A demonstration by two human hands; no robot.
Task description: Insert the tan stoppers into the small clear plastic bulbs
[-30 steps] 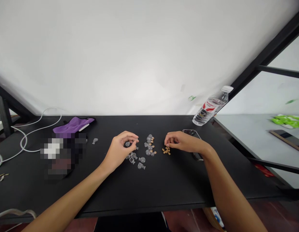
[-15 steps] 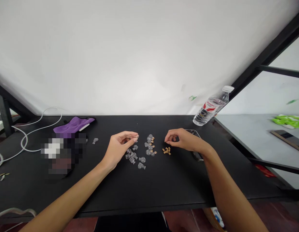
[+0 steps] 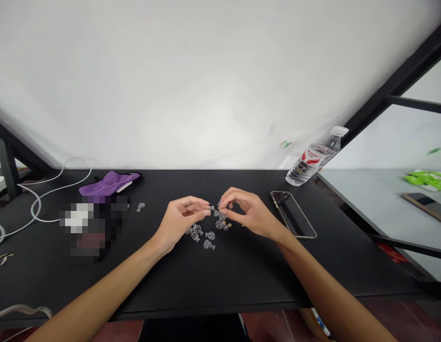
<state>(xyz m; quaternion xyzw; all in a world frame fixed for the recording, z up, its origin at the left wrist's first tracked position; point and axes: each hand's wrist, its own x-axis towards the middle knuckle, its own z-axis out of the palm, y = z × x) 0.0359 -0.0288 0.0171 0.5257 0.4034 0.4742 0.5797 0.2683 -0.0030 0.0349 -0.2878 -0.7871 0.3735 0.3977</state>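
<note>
Pinched in my left hand (image 3: 188, 216) is a tiny clear glass bottle (image 3: 211, 207), its neck pointing right. My right hand (image 3: 247, 210) faces it, thumb and forefinger pressed together close to the bottle's mouth; whatever they hold is too small to make out. Below the hands lie several loose glass bottles, among them a round one (image 3: 210, 235) and a heart-shaped one (image 3: 208, 244). Corked bottles (image 3: 220, 224) lie partly under my right fingers. The loose corks are mostly hidden by my right hand.
A phone (image 3: 293, 213) lies right of my right hand, with a water bottle (image 3: 311, 159) behind it by the wall. At left are a purple cloth (image 3: 110, 184), a pixelated patch, a white cable (image 3: 37, 209) and a separate small glass bottle (image 3: 140, 206).
My right hand has moved left from beside the loose corks to meet my left hand, uncovering the phone. My left hand has shifted slightly right, and its bottle now shows.
</note>
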